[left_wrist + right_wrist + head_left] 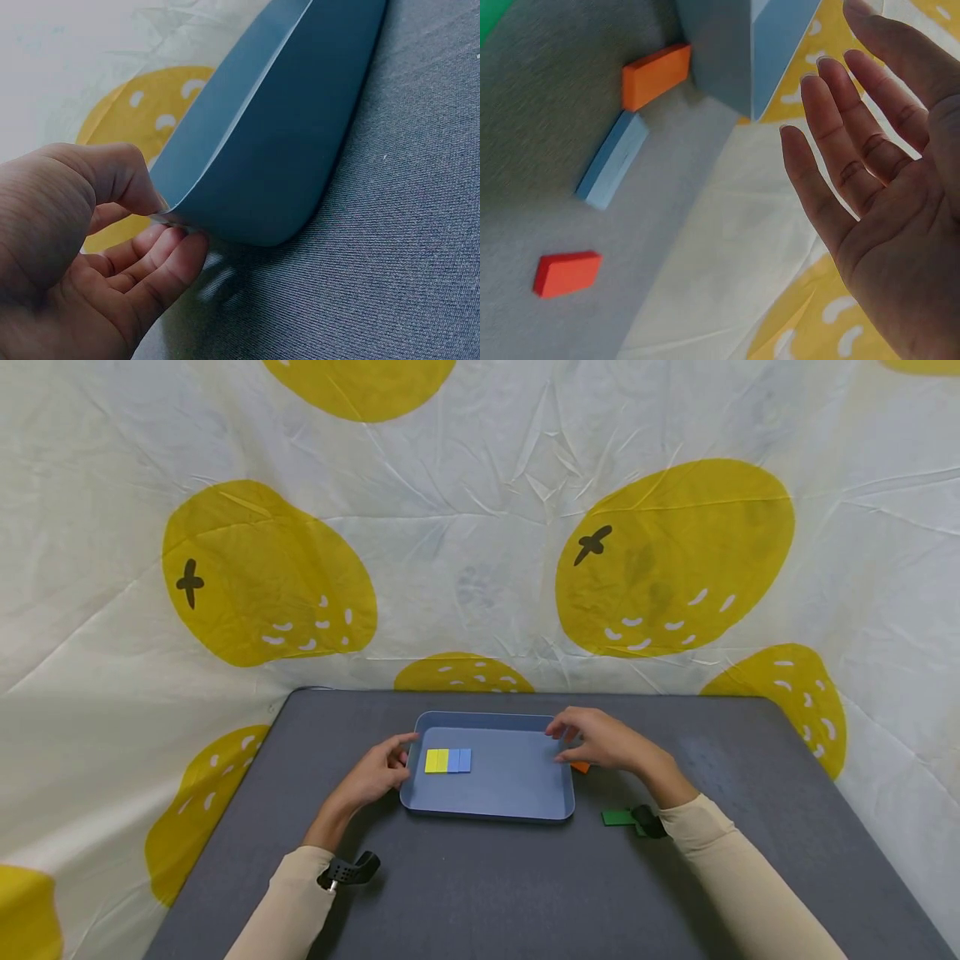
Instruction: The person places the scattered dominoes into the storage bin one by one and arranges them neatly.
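A blue-grey tray (513, 781) lies on the table with two yellow blocks (437, 761) and two blue blocks (459, 761) side by side in its left part. At the left rim, my left hand (375, 770) pinches the tray's edge, its thumb side above the rim and other fingers beneath, as the left wrist view shows. My right hand (603, 742) hovers by the tray's right rim with fingers spread and slightly bent, nothing between them. Just outside that rim sits an orange block (656, 78), partly hidden by the tray in the head view.
Beside the orange block on the table (465, 893) are another blue block (613, 161) and a red block (568, 274). Green blocks (618, 818) lie near the right wrist, partly covered by a black strap. A lemon-patterned cloth (480, 568) hangs behind the table.
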The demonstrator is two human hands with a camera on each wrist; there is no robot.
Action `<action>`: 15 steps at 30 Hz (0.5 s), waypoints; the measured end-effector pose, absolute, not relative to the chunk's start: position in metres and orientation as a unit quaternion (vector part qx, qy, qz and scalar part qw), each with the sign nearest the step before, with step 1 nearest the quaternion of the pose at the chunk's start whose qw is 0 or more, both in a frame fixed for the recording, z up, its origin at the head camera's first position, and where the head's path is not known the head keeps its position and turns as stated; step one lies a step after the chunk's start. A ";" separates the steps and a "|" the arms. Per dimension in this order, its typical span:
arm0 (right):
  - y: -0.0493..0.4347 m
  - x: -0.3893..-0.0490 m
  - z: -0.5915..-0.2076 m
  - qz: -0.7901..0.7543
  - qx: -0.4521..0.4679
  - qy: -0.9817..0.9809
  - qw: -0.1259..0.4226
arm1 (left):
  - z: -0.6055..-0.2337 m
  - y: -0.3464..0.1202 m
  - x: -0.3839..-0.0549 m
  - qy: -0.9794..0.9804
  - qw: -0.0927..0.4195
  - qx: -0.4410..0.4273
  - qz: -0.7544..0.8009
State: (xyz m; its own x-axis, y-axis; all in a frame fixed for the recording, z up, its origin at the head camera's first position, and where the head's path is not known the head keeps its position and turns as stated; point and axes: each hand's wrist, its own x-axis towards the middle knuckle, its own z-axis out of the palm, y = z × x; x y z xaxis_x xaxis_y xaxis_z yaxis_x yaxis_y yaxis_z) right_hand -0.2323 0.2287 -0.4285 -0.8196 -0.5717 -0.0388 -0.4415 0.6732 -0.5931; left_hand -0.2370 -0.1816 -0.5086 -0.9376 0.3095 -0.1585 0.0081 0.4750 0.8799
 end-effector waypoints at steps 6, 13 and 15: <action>0.247 -0.229 -0.434 -0.297 -0.268 0.910 0.111 | -0.508 -0.181 -0.237 0.847 0.148 0.094 0.502; 0.264 -0.229 -0.449 -0.302 -0.264 0.909 0.111 | -0.507 -0.180 -0.236 0.848 0.147 0.093 0.501; 0.269 -0.229 -0.454 -0.308 -0.261 0.908 0.112 | -0.507 -0.180 -0.236 0.848 0.148 0.092 0.501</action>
State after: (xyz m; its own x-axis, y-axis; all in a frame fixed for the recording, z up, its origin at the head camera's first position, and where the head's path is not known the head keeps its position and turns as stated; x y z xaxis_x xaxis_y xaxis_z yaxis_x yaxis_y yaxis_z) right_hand -0.2291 0.2691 -0.4540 -0.8388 -0.5428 -0.0425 -0.4052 0.6744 -0.6172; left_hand -0.2357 -0.1802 -0.5074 -0.9395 0.3041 -0.1576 0.0083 0.4800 0.8772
